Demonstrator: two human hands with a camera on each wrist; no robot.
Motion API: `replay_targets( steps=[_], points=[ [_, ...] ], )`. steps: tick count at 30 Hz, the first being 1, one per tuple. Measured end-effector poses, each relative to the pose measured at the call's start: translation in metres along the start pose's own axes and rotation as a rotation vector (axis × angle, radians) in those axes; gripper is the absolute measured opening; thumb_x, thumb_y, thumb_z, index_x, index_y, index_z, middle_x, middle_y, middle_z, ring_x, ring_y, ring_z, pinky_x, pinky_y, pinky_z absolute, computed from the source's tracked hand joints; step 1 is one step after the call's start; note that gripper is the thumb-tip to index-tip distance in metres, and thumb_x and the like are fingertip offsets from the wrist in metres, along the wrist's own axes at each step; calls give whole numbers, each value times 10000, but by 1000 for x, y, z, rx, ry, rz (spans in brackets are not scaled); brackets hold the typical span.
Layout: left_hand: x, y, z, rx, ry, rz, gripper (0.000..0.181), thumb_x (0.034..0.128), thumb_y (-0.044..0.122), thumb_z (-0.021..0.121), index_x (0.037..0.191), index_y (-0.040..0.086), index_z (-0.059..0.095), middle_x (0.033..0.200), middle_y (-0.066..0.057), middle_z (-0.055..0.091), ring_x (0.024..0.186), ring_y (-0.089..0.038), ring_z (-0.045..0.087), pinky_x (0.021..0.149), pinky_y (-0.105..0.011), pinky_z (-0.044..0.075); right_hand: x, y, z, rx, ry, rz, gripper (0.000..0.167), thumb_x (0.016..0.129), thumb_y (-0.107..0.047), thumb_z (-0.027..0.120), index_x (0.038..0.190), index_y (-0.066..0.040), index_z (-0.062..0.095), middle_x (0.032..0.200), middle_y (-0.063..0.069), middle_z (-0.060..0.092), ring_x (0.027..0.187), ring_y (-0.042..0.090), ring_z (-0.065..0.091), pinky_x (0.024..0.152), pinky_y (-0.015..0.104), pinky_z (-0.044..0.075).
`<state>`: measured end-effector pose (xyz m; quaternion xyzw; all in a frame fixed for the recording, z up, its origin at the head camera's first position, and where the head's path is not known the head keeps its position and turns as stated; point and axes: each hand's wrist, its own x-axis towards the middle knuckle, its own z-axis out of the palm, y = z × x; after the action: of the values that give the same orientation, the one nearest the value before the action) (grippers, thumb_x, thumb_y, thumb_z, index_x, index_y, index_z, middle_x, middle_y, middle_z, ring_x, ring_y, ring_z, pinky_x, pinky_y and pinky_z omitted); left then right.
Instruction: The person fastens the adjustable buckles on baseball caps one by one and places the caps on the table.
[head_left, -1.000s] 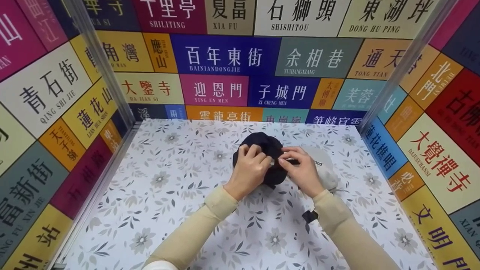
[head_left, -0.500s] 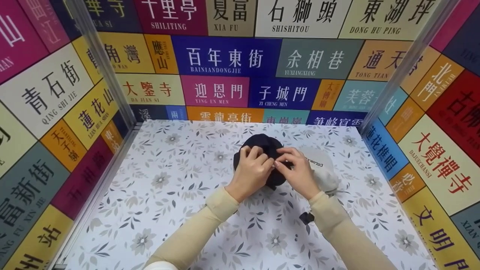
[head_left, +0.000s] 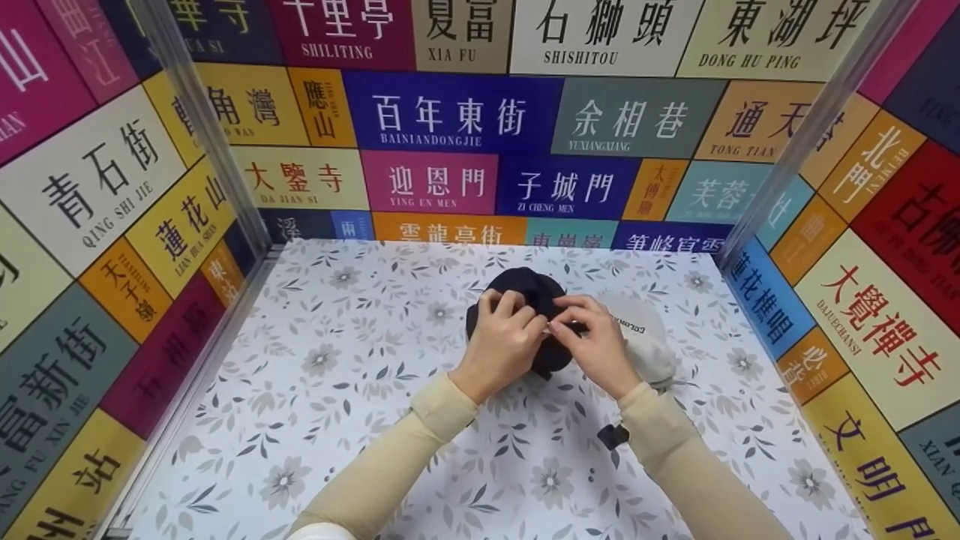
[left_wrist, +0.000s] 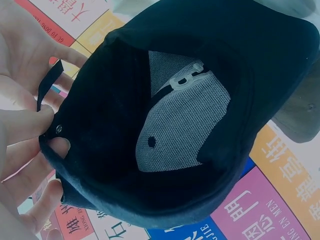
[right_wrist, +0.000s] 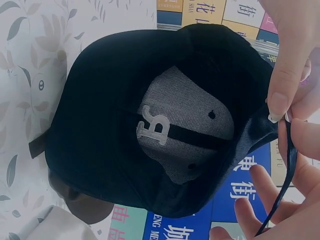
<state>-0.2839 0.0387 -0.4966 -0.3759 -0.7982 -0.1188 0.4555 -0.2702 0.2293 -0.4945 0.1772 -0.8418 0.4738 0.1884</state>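
A black baseball cap [head_left: 525, 281] is held upturned, its hollow facing me. In the left wrist view, its lining [left_wrist: 185, 120] shows pale mesh and the back of a white stitched letter. My left hand [head_left: 504, 341] grips the cap's rear edge between thumb and curled fingers. Beside it, my right hand [head_left: 596, 345] pinches the thin black adjusting strap [right_wrist: 287, 175] at the same edge. The strap's loose end passes along the right hand's fingers, several of which are spread. A small round metal piece [left_wrist: 59, 129] sits on the cap's edge. Fingers partly hide the strap's joint.
A light grey cap [head_left: 651, 352] with dark lettering lies on the table just right of the black cap, partly behind my right hand. A white floral cloth [head_left: 337, 420] covers the table. Panels of coloured signs [head_left: 450, 112] wall in the back and sides.
My right hand has shifted slightly left, and its fingertips now meet close to the left hand's. The left hand and the black cap have barely moved.
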Motion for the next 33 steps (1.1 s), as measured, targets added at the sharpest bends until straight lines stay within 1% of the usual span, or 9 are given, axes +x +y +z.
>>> replay_targets(
  steps=[6, 11, 15, 22, 24, 26, 29, 33],
  points=[
    [2, 0, -1, 1, 4, 6, 159, 957, 190, 639, 835, 114, 707, 829, -39, 654, 958, -287, 568, 912, -566, 388, 1, 0, -2, 15, 5, -3, 72, 903, -173, 765, 837, -180, 737, 1259, 69, 646, 1210, 203, 544, 943, 352, 451],
    [2, 1, -1, 4, 0, 5, 168, 961, 202, 639, 831, 115, 701, 834, -38, 657, 967, -289, 571, 922, -576, 383, 0, 0, -3, 7, 0, -12, 73, 912, -186, 758, 840, -191, 742, 1264, 71, 645, 1211, 228, 540, 957, 393, 429],
    [3, 1, -2, 1, -5, 3, 170, 964, 204, 634, 838, 111, 701, 846, -41, 660, 976, -290, 570, 929, -579, 378, -1, 0, -4, 10, -1, -7, 76, 914, -197, 756, 839, -203, 743, 1269, 62, 643, 1211, 218, 535, 966, 412, 414],
    [1, 2, -2, -5, -15, 4, 188, 973, 195, 600, 841, 115, 706, 853, -44, 669, 982, -291, 570, 931, -581, 373, -4, 1, -6, 18, 4, 2, 71, 914, -181, 756, 843, -183, 751, 1259, 43, 647, 1206, 226, 536, 976, 416, 398],
    [0, 2, -3, -16, -10, -1, 164, 959, 190, 622, 836, 119, 703, 838, -40, 664, 968, -284, 569, 923, -577, 376, -5, 1, -5, 19, -1, 5, 66, 915, -186, 755, 849, -178, 751, 1261, 38, 645, 1214, 234, 531, 984, 427, 397],
    [-1, 2, -3, -33, -10, -15, 132, 944, 191, 649, 841, 128, 703, 828, -30, 659, 953, -276, 565, 918, -574, 381, -6, 1, -4, 15, -10, 11, 63, 919, -201, 751, 859, -182, 747, 1267, 32, 639, 1224, 234, 522, 995, 434, 399],
    [-3, 1, -5, -90, -6, -53, 75, 909, 188, 706, 858, 133, 711, 824, -20, 661, 949, -267, 562, 915, -569, 378, -7, 1, -4, -13, -26, 28, 72, 920, -271, 751, 896, -204, 744, 1282, 15, 627, 1239, 230, 505, 1002, 439, 409],
    [-3, 1, -6, -166, -2, -110, 51, 870, 193, 758, 887, 151, 734, 839, -10, 686, 975, -267, 565, 898, -555, 368, -8, 0, -3, -58, -60, 58, 166, 920, -366, 738, 995, -219, 759, 1318, 7, 606, 1256, 212, 482, 983, 441, 450]
  ],
)
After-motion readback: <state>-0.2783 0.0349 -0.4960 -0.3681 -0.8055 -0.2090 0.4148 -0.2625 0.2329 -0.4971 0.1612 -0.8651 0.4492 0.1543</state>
